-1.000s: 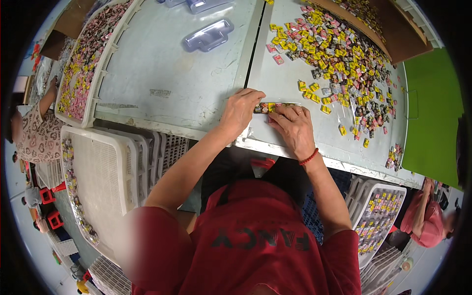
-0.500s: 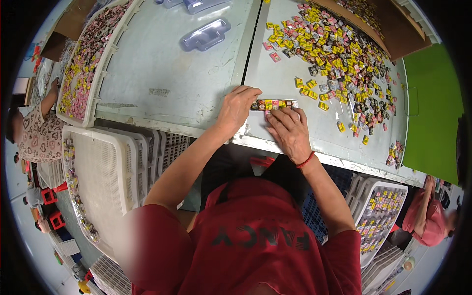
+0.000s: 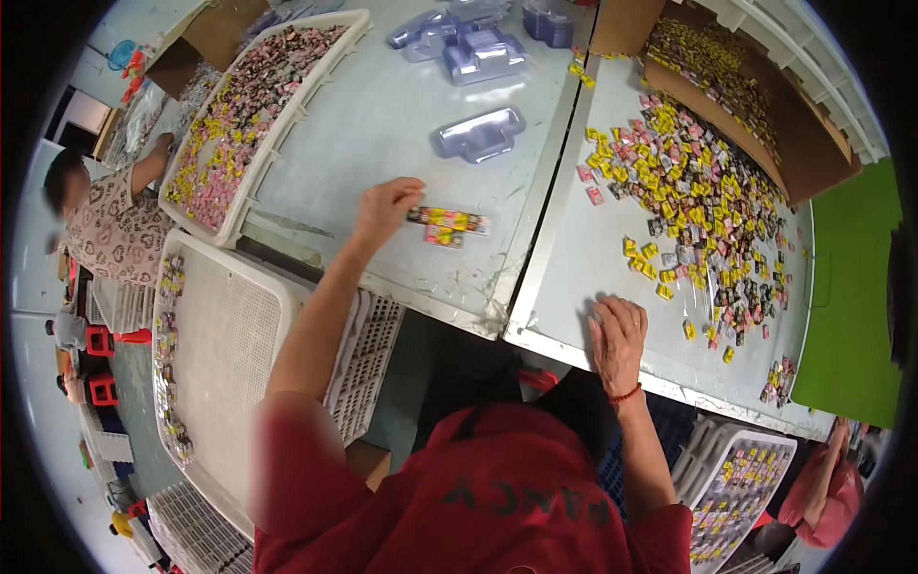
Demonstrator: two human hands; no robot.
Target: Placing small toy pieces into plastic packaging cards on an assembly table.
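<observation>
My left hand is closed at the left end of a clear plastic tray filled with small wrapped pieces. Yellow, pink and dark wrappers form one long row, with a shorter row on the near side. This tray lies on the left table, and the fingertips hide its end. My right hand, a red bracelet at its wrist, rests near the front edge of the right table. Its fingers are loosely bent and apart, with nothing in them. Beyond it spreads a loose pile of the same small wrapped pieces.
An empty clear tray lies beyond the filled one, with more stacked trays behind. A white crate of wrapped pieces stands left; a cardboard box stands far right. Between the tables runs a gap. A co-worker is at left.
My left hand and the filled tray have moved left, from the right table across the gap. My right hand has let go of the pieces and now lies apart. The view has shifted too.
</observation>
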